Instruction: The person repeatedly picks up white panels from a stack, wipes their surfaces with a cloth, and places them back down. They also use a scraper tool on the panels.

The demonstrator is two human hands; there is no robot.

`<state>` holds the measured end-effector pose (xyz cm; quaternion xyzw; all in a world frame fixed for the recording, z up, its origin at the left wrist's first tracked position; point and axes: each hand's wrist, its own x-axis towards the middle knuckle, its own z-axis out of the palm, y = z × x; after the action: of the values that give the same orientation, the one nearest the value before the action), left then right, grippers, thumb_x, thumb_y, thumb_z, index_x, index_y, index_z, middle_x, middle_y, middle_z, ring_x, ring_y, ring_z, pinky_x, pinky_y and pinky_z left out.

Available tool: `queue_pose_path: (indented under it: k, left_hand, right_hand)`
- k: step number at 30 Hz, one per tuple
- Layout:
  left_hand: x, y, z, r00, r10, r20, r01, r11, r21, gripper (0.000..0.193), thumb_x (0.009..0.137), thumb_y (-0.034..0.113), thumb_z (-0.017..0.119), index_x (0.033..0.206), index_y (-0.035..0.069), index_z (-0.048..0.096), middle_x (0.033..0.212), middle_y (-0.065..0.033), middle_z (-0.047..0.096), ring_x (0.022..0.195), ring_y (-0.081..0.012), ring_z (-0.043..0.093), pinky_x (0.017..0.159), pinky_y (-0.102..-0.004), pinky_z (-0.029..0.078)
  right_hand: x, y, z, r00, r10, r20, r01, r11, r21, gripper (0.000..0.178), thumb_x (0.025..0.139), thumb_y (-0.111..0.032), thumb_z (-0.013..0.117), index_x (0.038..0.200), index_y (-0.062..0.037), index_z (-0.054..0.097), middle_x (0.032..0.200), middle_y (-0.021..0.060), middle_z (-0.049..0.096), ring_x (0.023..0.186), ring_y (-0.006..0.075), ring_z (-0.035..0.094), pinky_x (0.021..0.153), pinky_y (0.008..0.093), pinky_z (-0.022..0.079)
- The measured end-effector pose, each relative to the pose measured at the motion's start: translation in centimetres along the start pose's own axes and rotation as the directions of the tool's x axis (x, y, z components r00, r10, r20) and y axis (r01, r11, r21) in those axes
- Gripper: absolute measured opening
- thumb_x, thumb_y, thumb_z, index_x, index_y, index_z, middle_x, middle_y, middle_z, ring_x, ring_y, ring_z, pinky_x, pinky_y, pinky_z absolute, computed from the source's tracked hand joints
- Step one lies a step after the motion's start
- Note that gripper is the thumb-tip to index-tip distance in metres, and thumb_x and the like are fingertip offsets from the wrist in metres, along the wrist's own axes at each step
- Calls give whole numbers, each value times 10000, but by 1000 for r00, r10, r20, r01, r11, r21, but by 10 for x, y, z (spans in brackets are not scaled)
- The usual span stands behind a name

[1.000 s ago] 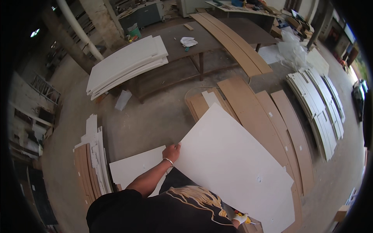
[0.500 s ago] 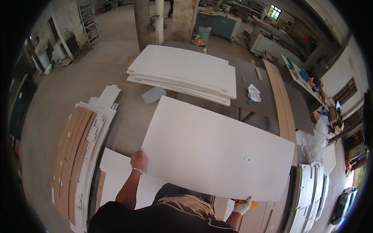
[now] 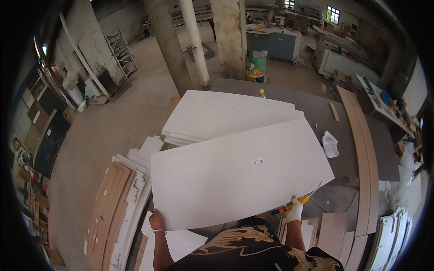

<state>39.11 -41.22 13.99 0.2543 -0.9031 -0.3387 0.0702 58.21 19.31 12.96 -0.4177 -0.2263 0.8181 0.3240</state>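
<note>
A large white panel (image 3: 226, 180) with a small label is held tilted in front of me, its far side overlapping a stack of white panels (image 3: 217, 108). My left hand (image 3: 157, 220), bare with a bracelet at the wrist, is closed on the panel's near left corner. At the near right edge, my right hand (image 3: 294, 211) wears a white and yellow glove and grips the panel. A slim tool (image 3: 281, 210) with an orange and black end also sticks out by that glove; its kind is unclear. Both hands' inner fingers are partly hidden.
Beneath the stack stretches a dark table (image 3: 289, 99) carrying a crumpled white bag (image 3: 330, 144) and long brown boards (image 3: 361, 158). To the left lean brown and white panels (image 3: 113, 198). Another white panel (image 3: 181, 246) lies close to my body. Pillars (image 3: 169, 49) stand beyond the table.
The panel has turned, its right end swinging away from me, and now overlaps the far stack. Both hands keep their hold. My view has tilted up and shifted left.
</note>
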Motion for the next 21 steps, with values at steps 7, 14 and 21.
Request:
queue_pose_path:
  k: [7, 14, 21]
  left_hand:
    - [89, 74, 34, 997, -47, 55, 50, 998, -49, 671, 1012, 457, 461, 687, -106, 627, 611, -255, 609, 560, -362, 527, 613, -533, 420]
    - [238, 166, 93, 996, 84, 28, -88, 977, 193, 730, 1022, 518, 400, 770, -101, 694, 759, -325, 678, 777, -513, 673, 752, -590, 498]
    - [384, 298, 153, 958, 191, 213, -260, 892, 370, 681, 1040, 511, 354, 999, -51, 736, 993, -303, 719, 959, -529, 666, 904, -584, 511]
  right_hand:
    - [50, 9, 83, 992, 102, -68, -102, 995, 1, 152, 944, -20, 582, 1038, -127, 526, 836, 46, 592, 642, 241, 591, 600, 423, 517]
    - [44, 37, 157, 982, 21, -189, -68, 966, -250, 209, 954, -130, 680, 1112, -104, 545, 848, 63, 629, 607, 212, 616, 487, 335, 503]
    - [43, 112, 242, 943, -148, -297, 81, 971, -226, 161, 957, -156, 700, 980, -106, 548, 724, 30, 594, 538, 175, 602, 418, 305, 437]
